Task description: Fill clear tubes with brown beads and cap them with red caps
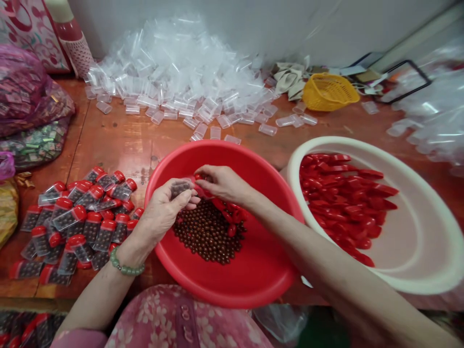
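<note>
My left hand (170, 205), with a green bead bracelet at the wrist, grips a clear plastic container (180, 187) filled with dark balls. It is held over the left side of a red basin (270, 256). Close by on the right, my right hand (221, 183) has its fingers pinched on a small red cap (198, 178) at the container's open end; the fingertips partly hide it. Under both hands lies a heap of brown balls (210, 237) in the basin. Several red caps (234, 217) rest on the heap beneath my right hand.
Filled containers with red caps (90, 217) are piled at the left. Right of the basin stands a white basin (409, 232) holding red caps (337, 193). Empty clear containers (181, 72) are heaped at the back, near a yellow basket (328, 94). Bags (29, 111) sit far left.
</note>
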Demonstrator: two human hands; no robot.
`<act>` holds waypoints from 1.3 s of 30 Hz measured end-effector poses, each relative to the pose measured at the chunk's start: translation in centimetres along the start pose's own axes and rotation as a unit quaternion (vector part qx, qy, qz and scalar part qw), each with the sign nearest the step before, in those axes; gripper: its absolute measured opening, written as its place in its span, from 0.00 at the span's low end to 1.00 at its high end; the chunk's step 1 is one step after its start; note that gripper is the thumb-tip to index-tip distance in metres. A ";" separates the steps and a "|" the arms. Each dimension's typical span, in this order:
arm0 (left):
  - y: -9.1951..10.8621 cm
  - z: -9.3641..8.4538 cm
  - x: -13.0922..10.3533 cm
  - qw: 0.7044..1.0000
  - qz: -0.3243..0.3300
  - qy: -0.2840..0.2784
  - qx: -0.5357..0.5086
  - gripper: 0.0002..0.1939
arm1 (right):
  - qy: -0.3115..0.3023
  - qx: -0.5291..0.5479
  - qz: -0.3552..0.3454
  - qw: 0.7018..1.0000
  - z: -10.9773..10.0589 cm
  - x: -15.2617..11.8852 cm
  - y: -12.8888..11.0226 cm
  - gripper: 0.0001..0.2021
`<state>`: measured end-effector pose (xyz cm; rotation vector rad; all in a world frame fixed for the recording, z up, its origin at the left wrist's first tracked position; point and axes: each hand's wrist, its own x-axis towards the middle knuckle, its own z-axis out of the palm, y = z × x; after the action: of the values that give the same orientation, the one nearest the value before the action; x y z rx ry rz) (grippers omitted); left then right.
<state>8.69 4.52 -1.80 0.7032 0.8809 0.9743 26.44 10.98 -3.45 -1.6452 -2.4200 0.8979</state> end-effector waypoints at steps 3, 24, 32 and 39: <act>0.2 0.2 0.0 0.999 -0.043 -0.009 -0.022 0.09 | 0.102 0.255 -0.044 0.960 -1.2 -1.9 -0.3 0.10; 0.0 0.8 0.0 0.997 -0.025 0.048 -0.056 0.10 | 0.167 0.444 0.012 0.880 0.7 -5.0 -3.6 0.15; 0.4 0.8 -0.4 0.999 0.005 0.039 0.019 0.10 | 0.203 0.319 -0.047 0.925 1.4 -5.2 -4.4 0.13; 0.2 0.7 -0.6 0.996 0.015 0.025 0.079 0.09 | 0.245 0.337 -0.034 0.908 2.3 -5.5 -4.2 0.12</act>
<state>9.05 3.95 -1.15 0.8302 1.0023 0.9590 24.41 4.20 -1.86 -1.3016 -1.5706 1.0012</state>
